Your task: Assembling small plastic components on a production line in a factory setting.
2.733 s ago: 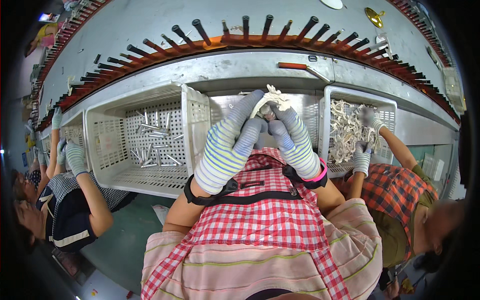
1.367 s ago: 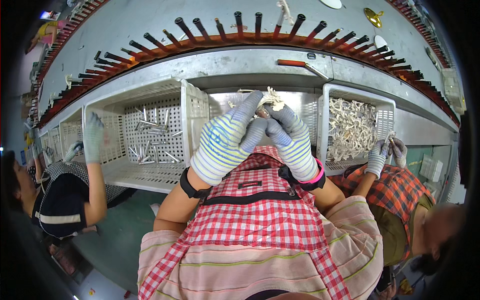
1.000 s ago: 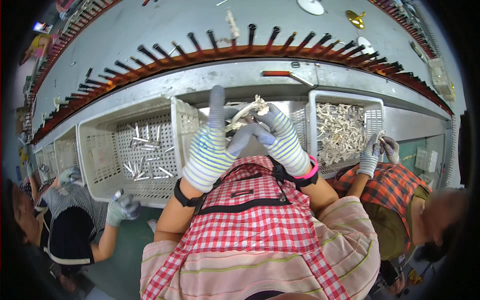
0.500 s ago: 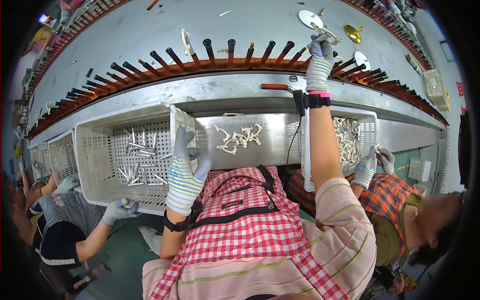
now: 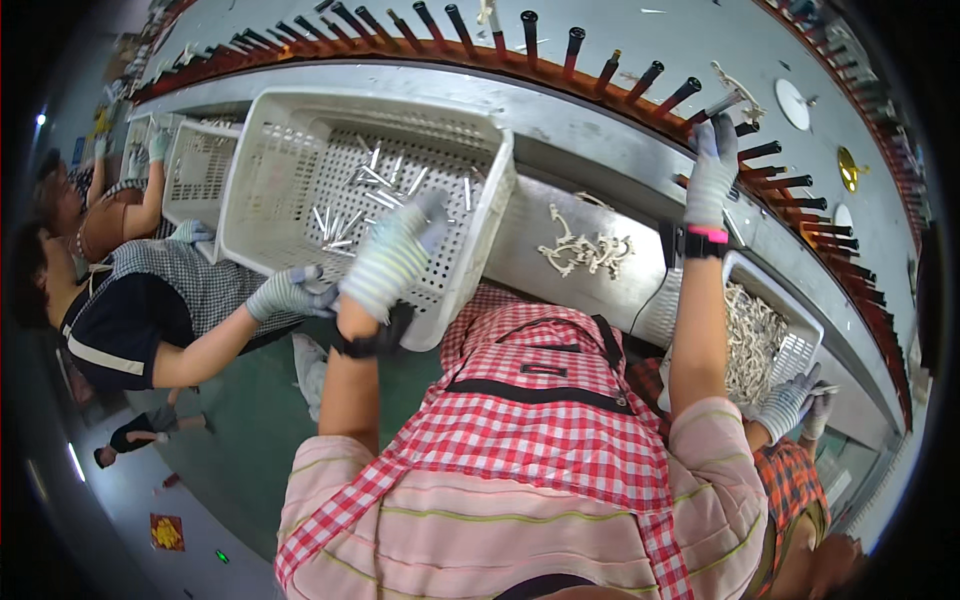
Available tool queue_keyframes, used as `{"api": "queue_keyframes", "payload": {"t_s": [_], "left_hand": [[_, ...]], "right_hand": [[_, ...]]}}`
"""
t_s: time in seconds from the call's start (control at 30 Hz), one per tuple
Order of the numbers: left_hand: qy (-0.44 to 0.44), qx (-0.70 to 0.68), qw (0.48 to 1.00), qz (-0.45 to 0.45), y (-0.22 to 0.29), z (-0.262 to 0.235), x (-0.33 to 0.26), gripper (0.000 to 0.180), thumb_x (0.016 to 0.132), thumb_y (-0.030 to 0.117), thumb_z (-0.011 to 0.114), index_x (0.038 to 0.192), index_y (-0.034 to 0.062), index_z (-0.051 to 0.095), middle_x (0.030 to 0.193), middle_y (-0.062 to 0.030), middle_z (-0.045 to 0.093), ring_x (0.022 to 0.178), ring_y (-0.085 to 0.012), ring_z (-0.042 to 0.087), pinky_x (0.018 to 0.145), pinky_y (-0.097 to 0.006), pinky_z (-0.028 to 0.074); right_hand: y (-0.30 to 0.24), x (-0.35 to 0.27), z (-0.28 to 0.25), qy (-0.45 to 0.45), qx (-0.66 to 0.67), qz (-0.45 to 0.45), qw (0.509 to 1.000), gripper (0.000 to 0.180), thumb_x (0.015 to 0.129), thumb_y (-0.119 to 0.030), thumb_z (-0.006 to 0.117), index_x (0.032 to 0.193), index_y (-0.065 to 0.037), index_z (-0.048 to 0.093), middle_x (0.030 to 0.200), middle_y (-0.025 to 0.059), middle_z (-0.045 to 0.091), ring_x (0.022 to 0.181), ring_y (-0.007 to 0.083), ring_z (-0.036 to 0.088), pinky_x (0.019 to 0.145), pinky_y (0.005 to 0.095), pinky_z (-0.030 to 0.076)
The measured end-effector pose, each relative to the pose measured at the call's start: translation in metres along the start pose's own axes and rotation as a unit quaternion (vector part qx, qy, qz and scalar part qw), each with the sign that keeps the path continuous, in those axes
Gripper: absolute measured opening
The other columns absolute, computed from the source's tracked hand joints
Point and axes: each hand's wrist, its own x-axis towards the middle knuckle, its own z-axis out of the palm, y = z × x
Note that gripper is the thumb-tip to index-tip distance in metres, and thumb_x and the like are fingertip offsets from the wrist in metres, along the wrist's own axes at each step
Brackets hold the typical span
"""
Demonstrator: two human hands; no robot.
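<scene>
My left hand, in a striped white glove, is over a white perforated crate. Motion blurs it, but the fingers look stretched out with nothing in them. Below it, several short silver metal tubes lie on the crate floor. At the bench edge, my gloved right hand is closed round the lower end of a silver tube. An off-white branched metal piece is at that tube's upper end; how they join is too small to tell. Similar branched pieces lie on the metal shelf between my arms.
Upright dark-tipped pegs line the bench edge. A second white crate, right of my forearm, is full of branched pieces. Round white and gold parts rest on the bench. Co-workers sit on both sides; one gloved hand is near my left wrist.
The view has turned, shifting the bench. My left hand has moved from the crate's right edge to over the tubes. My right hand has come back to the peg row; the silver tube now shows there.
</scene>
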Motion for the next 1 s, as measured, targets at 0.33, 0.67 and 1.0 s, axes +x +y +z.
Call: {"api": "queue_keyframes", "payload": {"t_s": [0.33, 0.67, 1.0], "left_hand": [[-0.052, 0.303, 0.899, -0.310, -0.214, 0.042, 0.123, 0.041, 0.082, 0.024, 0.050, 0.119, 0.0078, 0.053, 0.122, -0.0212, 0.053, 0.111, -0.0361, 0.052, 0.093, -0.042, 0.043], [-0.165, 0.329, 0.890, -0.268, -0.215, 0.060, 0.121, 0.031, 0.084, 0.007, 0.048, 0.114, 0.0073, 0.055, 0.109, -0.0202, 0.060, 0.101, -0.0366, 0.058, 0.080, -0.043, 0.049], [-0.177, 0.379, 0.878, -0.234, -0.226, 0.093, 0.093, 0.028, 0.081, 0.020, 0.053, 0.105, 0.0098, 0.061, 0.109, -0.0170, 0.061, 0.102, -0.0327, 0.059, 0.083, -0.042, 0.049]], "right_hand": [[0.040, -0.175, -0.038, -0.120, -0.059, 0.137, 0.982, 0.031, 0.090, -0.012, 0.054, 0.118, 0.000, 0.052, 0.105, 0.0077, 0.060, 0.083, 0.0116, 0.055, 0.075, 0.0248, 0.046], [0.025, -0.201, -0.083, -0.086, -0.042, 0.296, 0.951, 0.028, 0.091, -0.016, 0.052, 0.114, 0.000, 0.055, 0.092, 0.0059, 0.062, 0.074, 0.0080, 0.052, 0.069, 0.0212, 0.044], [0.022, -0.190, -0.043, -0.270, -0.082, 0.282, 0.917, 0.027, 0.092, -0.019, 0.050, 0.111, -0.001, 0.057, 0.093, 0.0045, 0.062, 0.078, 0.0085, 0.053, 0.072, 0.0219, 0.044]]}}
